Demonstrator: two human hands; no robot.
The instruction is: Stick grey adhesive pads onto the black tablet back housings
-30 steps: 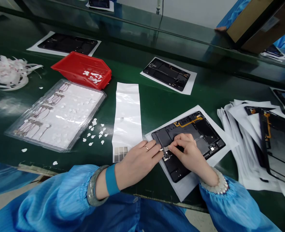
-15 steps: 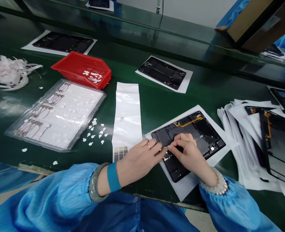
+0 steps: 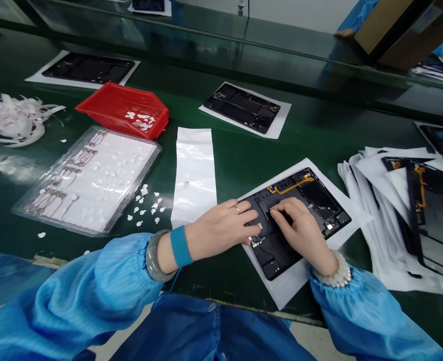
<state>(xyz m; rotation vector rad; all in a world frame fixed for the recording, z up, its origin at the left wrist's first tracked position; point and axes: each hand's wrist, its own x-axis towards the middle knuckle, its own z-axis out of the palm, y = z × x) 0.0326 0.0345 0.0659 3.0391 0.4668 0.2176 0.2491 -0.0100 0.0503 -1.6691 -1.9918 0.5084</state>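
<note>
An opened black tablet housing (image 3: 277, 255) with an orange flex cable (image 3: 292, 185) lies tilted on a white sheet (image 3: 276, 293). My left hand (image 3: 221, 225) is at its left edge, fingers curled over the rim and fingertips touching beside a small circuit board (image 3: 257, 243). Above the middle of the housing is my right hand (image 3: 300, 230), thumb and index finger pinched together. Whatever is between those fingertips is hidden or too small to name. A white strip (image 3: 194, 175) of backing paper lies to the left of the housing, partly under my left hand.
To the left are a clear tray (image 3: 108, 175) with small wired parts, a red bin (image 3: 120, 108) of white stickers, loose stickers (image 3: 156, 205) and tangled strips (image 3: 14, 118). Another tablet housing (image 3: 242, 108) lies behind. Sheets and housings pile up (image 3: 379, 225) at the right.
My hands have moved apart: the right fingers went from the left edge up toward the housing's middle. My left fingers went from a pinch near the board to curling over the rim.
</note>
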